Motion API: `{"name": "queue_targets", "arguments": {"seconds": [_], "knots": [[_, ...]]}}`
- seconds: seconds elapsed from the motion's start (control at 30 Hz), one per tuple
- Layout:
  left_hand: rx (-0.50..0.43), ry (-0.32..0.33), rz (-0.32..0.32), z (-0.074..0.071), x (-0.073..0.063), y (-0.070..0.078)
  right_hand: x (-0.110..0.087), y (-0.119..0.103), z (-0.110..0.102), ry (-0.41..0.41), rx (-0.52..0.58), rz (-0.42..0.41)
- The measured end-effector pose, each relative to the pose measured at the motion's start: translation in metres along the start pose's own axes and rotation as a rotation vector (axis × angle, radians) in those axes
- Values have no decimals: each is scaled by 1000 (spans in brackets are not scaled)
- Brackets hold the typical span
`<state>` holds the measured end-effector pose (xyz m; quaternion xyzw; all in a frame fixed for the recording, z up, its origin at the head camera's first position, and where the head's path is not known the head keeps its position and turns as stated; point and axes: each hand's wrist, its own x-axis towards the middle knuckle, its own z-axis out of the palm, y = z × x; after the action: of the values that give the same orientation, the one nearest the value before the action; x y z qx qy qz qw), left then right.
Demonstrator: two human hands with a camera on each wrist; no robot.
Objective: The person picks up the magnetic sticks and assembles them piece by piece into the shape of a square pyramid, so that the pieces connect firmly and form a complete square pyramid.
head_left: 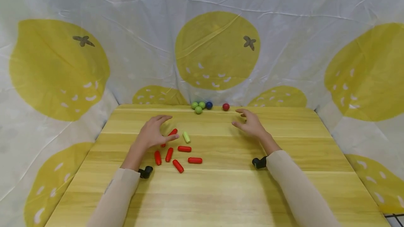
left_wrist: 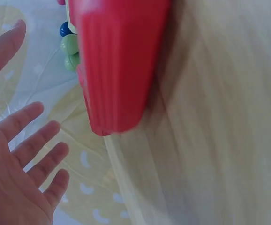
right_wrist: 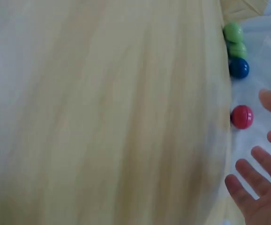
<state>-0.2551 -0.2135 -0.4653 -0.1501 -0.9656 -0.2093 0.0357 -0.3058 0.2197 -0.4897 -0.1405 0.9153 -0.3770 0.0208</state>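
Observation:
My left hand (head_left: 153, 133) hovers over the left part of the table, fingers and thumb spread and nothing held. Below its thumb lies a red stick (head_left: 173, 132), partly hidden by the hand. A short light green stick (head_left: 186, 137) lies just right of the thumb tip. Close to the left wrist camera, a red ribbed stick (left_wrist: 119, 70) fills much of that view. On the right, my right hand (head_left: 251, 124) is held over the table with fingers apart, holding nothing. Nearest to it is a dark red ball (head_left: 226, 107), also seen beside the fingers in the right wrist view.
Several more red sticks, among them one farthest right (head_left: 195, 160), lie scattered near the left forearm. Three green balls (head_left: 198, 110) and a blue ball (head_left: 209, 105) sit together at the table's back edge. Behind the wooden table (head_left: 227, 192) hangs a lemon-print cloth (head_left: 284, 55).

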Motion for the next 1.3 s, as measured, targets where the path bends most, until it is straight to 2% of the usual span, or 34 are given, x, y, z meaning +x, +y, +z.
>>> {"name": "queue_targets", "arguments": {"seconds": [0.13, 0.27, 0.43, 0.6, 0.8, 0.97, 1.1, 1.3], "knots": [[-61, -26, -4, 5, -5, 1, 14, -3, 11, 14, 62, 59], [-117, -29, 23, 10, -7, 1, 29, -5, 21, 53, 95, 75], [-161, -22, 68, 13, -12, 4, 47, -9, 28, 81, 64, 66], [-189, -29, 81, 17, -16, 8, 55, -11, 25, 50, -7, 31], [-227, -31, 102, 23, -17, 9, 60, -9, 28, 16, -94, -20], [-220, -35, 134, 24, -16, 15, 63, -11, 27, 1, -160, -89], [-232, -46, 164, 24, -17, 21, 62, -12, 29, 21, -184, -81], [-284, -102, 213, 29, -23, 28, 49, -11, 33, 48, -148, -75]]}}
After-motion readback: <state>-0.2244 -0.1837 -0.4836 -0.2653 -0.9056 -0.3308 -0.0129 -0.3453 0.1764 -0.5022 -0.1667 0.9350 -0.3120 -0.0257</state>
